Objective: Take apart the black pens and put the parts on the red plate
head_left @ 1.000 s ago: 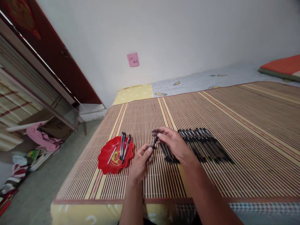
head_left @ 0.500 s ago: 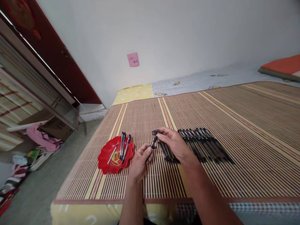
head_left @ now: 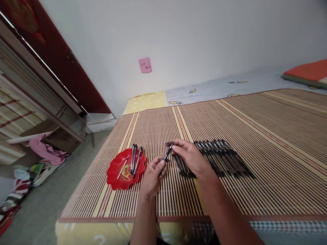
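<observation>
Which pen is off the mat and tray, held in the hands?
The dark pen pinched between both hands; the others lie in the red tray or in rows on the mat.

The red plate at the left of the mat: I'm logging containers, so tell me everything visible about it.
The glossy red scallop-edged plate, plastic by its look, lies flat on the striped bamboo mat, left of the left hand and apart from it. A yellow design marks its middle. About three dark pens rest in it side by side, their far ends over the rim, beside one thin pale stick. Neither hand touches it.
</observation>
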{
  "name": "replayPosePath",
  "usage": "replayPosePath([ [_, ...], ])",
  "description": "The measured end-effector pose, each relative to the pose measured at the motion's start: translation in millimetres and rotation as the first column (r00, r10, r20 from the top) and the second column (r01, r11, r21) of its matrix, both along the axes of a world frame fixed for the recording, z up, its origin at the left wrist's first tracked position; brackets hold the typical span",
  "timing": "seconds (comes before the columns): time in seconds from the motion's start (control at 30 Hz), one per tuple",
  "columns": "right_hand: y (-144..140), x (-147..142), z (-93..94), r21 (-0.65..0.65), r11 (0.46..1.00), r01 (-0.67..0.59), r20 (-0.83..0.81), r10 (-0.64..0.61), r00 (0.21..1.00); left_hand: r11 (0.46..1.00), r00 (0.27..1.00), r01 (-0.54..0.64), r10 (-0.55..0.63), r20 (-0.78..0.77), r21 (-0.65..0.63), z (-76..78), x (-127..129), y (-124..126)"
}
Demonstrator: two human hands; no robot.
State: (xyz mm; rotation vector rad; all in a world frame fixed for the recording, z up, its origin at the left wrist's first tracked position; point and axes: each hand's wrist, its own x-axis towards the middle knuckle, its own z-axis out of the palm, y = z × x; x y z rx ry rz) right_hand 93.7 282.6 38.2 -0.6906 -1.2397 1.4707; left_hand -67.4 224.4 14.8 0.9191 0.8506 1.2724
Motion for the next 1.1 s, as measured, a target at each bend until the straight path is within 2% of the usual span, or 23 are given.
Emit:
replayPosePath([
  [0.27, 1.4, -1.0, -2.4, -0.020, 0.993, 0.119, 0.056, -0.118, 0.991, 1.000, 0.999, 0.003, -0.003, -0.036, 0.016, -1.6, -0.8, 1.5],
  [0.47, 2.8, 0.0, -5.8, -0.016, 1.000, -0.010, -0.016, 0.010, 1.000, 1.000, 1.000, -0.016, 0.016, -0.024, 0.010, -1.4, -0.4, 0.6],
  [0.7, 0.8, -1.7, -3.6, -0.068, 0.994, 0.086, 0.029, -0.085, 0.996, 1.000, 0.999, -0.007, 0.008, -0.032, 0.011, -0.9, -1.4, 0.7],
  [0.93, -0.8, -1.4, -0.6, -0.032, 0.999, 0.021, 0.030, -0.020, 0.999, 1.000, 0.999, -0.009, 0.010, -0.037, 0.019, -0.8, 0.1, 0.6],
  [1.1, -0.9, -2.1, -2.3, -0.054, 0.997, 0.056, 0.036, -0.054, 0.998, 1.000, 0.999, -0.010, 0.011, -0.041, 0.020, -0.7, -0.8, 0.3],
])
